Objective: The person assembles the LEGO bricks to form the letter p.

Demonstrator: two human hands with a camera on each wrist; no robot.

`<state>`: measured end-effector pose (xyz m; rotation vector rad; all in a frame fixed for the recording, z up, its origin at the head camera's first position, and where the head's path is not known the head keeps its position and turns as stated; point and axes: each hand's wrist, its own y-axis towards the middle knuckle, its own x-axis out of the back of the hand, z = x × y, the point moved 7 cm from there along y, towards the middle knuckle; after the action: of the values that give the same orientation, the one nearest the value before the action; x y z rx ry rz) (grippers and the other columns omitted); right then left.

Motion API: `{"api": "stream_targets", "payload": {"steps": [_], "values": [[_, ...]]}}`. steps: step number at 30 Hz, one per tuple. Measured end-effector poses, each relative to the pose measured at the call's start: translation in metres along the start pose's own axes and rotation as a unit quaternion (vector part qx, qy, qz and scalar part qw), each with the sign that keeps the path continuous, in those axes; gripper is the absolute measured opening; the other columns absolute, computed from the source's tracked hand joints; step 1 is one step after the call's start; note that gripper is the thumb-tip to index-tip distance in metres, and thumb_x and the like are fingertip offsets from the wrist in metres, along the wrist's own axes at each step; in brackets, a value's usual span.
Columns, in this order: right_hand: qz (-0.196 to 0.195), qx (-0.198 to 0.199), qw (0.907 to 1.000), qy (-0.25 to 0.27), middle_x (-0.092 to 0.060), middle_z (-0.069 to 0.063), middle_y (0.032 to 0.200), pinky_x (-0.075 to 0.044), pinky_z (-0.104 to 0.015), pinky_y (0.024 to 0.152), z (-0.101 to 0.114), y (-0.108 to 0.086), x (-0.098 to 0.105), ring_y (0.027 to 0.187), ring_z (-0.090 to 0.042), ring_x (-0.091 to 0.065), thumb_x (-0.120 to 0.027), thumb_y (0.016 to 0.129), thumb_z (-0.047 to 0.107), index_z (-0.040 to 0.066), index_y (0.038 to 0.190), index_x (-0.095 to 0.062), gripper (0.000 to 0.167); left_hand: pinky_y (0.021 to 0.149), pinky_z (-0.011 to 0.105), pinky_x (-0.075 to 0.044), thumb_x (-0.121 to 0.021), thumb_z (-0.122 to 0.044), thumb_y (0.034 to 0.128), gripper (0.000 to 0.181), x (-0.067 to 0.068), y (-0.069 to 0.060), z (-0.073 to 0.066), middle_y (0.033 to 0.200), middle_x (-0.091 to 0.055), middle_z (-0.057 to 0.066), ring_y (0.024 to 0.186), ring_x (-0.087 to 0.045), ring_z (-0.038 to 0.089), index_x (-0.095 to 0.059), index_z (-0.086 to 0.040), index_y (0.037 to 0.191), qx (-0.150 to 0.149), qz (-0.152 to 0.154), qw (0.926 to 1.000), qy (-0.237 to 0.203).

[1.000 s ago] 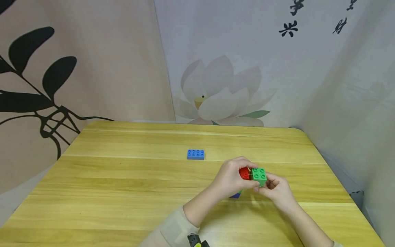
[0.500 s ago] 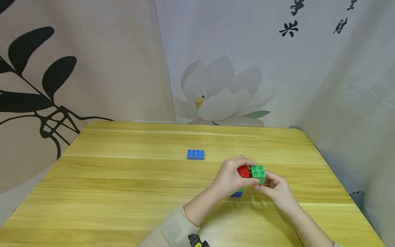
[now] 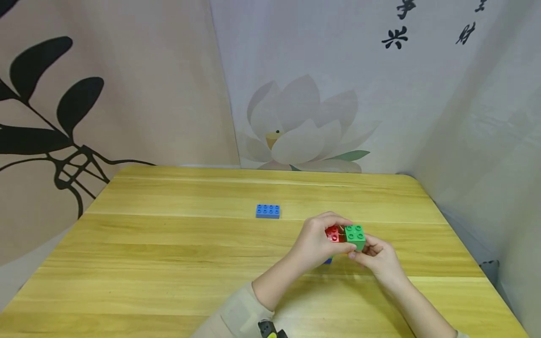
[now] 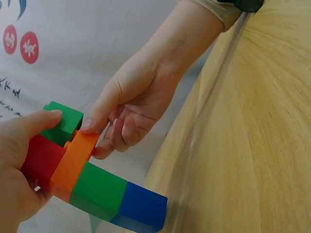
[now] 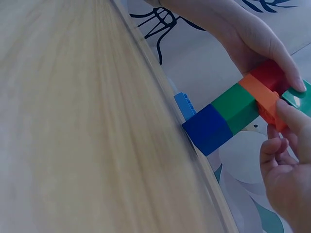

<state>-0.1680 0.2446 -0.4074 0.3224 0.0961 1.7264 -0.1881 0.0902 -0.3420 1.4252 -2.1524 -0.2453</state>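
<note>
Both hands hold a stack of toy building bricks above the table. My left hand (image 3: 314,239) pinches the small green brick (image 3: 355,236) between thumb and forefinger, with the red brick (image 4: 43,158) inside its grasp. My right hand (image 3: 382,263) pinches the end of the orange brick (image 4: 73,162), thumb on its side. A larger green brick (image 4: 99,189) and a dark blue brick (image 5: 209,128) follow below the orange one. Between the red and small green bricks a narrow gap shows. Whether the small green brick is fully seated on the orange one, I cannot tell.
A lighter blue studded brick (image 3: 268,211) lies on the wooden table (image 3: 169,263), farther back and left of the hands. Behind the table's far edge hangs a printed cloth (image 3: 304,56) with a lotus. More cloth stands at the right side.
The stack has risen slightly in both hands and tilted, so less of its dark blue end shows in the head view. Both grasps look the same; the lighter blue brick has not moved.
</note>
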Motion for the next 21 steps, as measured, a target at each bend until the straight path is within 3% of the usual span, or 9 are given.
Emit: {"api": "stream_targets", "payload": {"steps": [8,15,21], "values": [[0.003,-0.016,0.9999,0.003,-0.066,-0.008,0.083,-0.048,-0.022,0.058,0.0021,-0.0001,-0.0018,0.066,-0.007,-0.054,-0.069,0.082,-0.005,0.01,0.102,-0.072,0.024,0.075,0.014,-0.05,-0.084,-0.007,0.0717,0.039,0.0001,-0.0005,0.0007,0.103,-0.065,-0.005,0.094,-0.061,0.009,-0.071,-0.006,0.108,0.004,0.014,0.9999,-0.003],[0.003,-0.014,0.9999,-0.002,-0.067,-0.003,0.083,-0.048,-0.022,0.059,0.0026,0.0003,-0.0045,0.067,-0.007,-0.055,-0.069,0.081,-0.006,0.011,0.099,-0.072,0.024,0.074,0.013,-0.049,-0.085,-0.008,0.0717,0.039,-0.001,0.0,0.001,0.103,-0.065,-0.004,0.09,-0.057,0.0,-0.071,-0.005,0.108,0.005,0.027,0.9995,0.016],[-0.009,-0.021,0.9997,0.009,-0.067,0.0,0.082,-0.047,-0.021,0.058,0.0009,0.0008,-0.0034,0.066,-0.006,-0.054,-0.07,0.081,-0.005,0.012,0.097,-0.073,0.023,0.073,0.012,-0.048,-0.085,-0.009,0.0715,0.04,-0.0029,0.0012,0.0012,0.102,-0.065,-0.004,0.089,-0.057,0.001,-0.071,-0.005,0.109,-0.004,0.025,0.9992,0.029]]}}
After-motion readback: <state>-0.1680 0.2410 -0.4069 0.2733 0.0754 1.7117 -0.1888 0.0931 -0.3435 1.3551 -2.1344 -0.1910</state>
